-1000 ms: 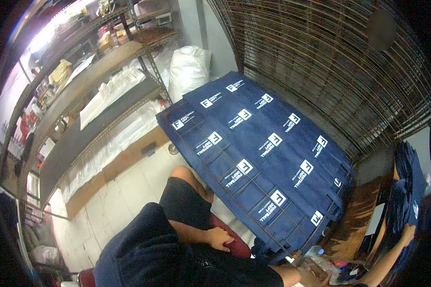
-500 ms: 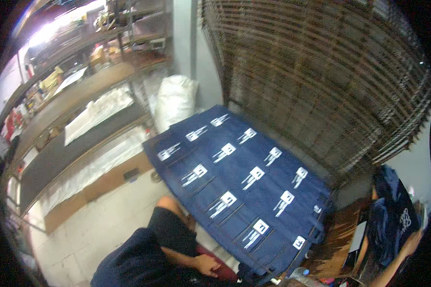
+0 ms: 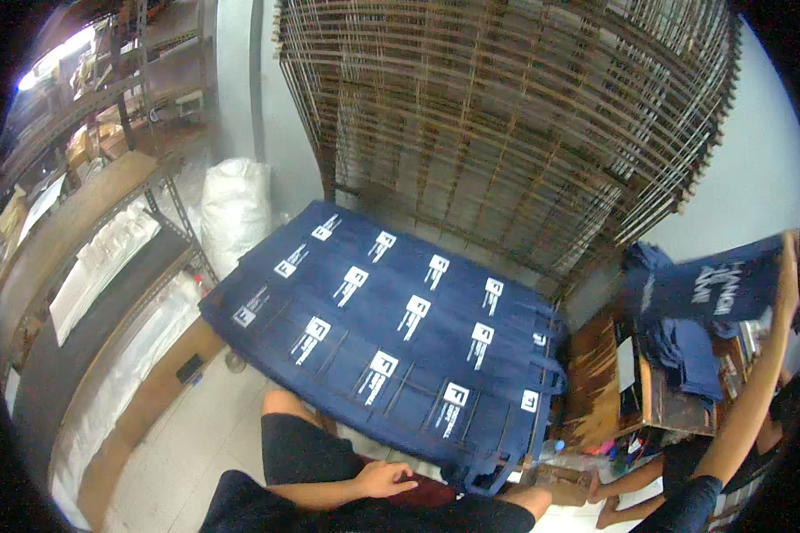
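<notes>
My right arm reaches far out to the right. The fingers of my right hand [image 3: 788, 262] are closed on the upper corner of a navy fabric bag [image 3: 707, 286] with white print. The raised bag hangs slanted over a pile of folded navy bags [image 3: 684, 351] on a wooden cabinet. My left hand [image 3: 387, 480] rests over my lap, holding nothing, its fingers loosely bent and apart. In front of me, navy bags [image 3: 387, 306] with white printed blocks lie in overlapping rows across a wide table, their straps hanging over the right end.
A brown metal rack of stacked frames [image 3: 507, 115] stands behind the bags. To the left are shelves [image 3: 89, 222] with white sheets and a white sack [image 3: 236, 209]. A worn wooden cabinet [image 3: 591, 377] stands at right. Another person's bare limbs [image 3: 636, 480] show at lower right.
My right hand has lifted the printed navy bag up from the pile, spreading it out. The view has swung to the right. My left hand stays near my lap.
</notes>
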`<state>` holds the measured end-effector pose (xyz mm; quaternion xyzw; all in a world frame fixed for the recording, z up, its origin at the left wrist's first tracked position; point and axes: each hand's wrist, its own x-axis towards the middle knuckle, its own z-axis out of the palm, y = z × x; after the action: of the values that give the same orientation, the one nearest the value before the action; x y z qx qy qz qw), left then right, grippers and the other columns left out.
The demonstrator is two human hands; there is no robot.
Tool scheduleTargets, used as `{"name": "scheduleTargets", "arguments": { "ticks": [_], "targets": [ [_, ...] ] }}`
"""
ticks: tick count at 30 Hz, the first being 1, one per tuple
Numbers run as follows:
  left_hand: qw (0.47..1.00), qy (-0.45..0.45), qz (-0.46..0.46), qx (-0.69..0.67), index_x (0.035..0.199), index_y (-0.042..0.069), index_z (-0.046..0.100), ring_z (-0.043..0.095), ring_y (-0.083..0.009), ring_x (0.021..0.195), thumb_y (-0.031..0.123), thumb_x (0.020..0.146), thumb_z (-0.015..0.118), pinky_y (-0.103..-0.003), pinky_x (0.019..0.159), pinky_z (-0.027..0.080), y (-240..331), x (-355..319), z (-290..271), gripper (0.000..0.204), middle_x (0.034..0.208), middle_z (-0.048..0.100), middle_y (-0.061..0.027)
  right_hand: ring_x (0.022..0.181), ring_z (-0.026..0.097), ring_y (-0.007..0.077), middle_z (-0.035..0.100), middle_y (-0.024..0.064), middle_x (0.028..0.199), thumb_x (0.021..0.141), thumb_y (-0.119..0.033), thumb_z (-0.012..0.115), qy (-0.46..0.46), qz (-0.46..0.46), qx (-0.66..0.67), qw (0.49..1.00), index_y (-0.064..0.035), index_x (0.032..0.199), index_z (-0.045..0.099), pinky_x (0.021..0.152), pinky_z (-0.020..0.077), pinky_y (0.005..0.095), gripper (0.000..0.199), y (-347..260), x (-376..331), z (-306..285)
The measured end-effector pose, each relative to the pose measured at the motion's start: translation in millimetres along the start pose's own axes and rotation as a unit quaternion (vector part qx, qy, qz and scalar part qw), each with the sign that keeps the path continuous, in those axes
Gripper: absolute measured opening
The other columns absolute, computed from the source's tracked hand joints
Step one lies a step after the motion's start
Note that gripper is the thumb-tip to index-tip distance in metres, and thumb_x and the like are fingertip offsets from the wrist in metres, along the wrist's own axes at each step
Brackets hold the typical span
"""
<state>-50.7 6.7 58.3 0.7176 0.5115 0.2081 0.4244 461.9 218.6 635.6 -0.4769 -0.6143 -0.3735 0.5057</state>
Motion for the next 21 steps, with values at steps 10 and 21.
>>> {"name": "scheduleTargets", "arguments": {
  "ticks": [10, 21],
  "targets": [
    [0.955, 0.114, 0.062, -0.266, 0.124, 0.002, 0.050, 0.057, -0.0196, 0.093, 0.044, 0.085, 0.060, -0.032, 0.080, 0.046, 10.3, 48.1, -105.9, 0.058, 0.104, 0.061, -0.0103, 0.075, 0.038, 0.0049, 0.038, -0.0024, 0.076, 0.073, 0.003, 0.053, -0.577, 0.086, 0.385, 0.715, -0.0067, 0.079, 0.042, 0.063, 0.0329, 0.0193, 0.016, -324.0, -113.9, 84.2],
    [0.789, 0.199, 0.232, -0.533, 0.134, 0.001, 0.035, 0.042, -0.0197, 0.121, 0.041, 0.092, 0.049, -0.035, 0.101, 0.033, 65.1, 29.6, -193.0, 0.059, 0.132, 0.043, -0.0085, 0.078, 0.034, 0.0072, 0.032, -0.0024, 0.080, 0.074, -0.006, 0.057, -0.555, 0.063, 0.418, 0.716, -0.0109, 0.081, 0.035, 0.070, 0.0297, 0.0205, 0.023, -372.1, -146.1, 106.2]
  ]
}}
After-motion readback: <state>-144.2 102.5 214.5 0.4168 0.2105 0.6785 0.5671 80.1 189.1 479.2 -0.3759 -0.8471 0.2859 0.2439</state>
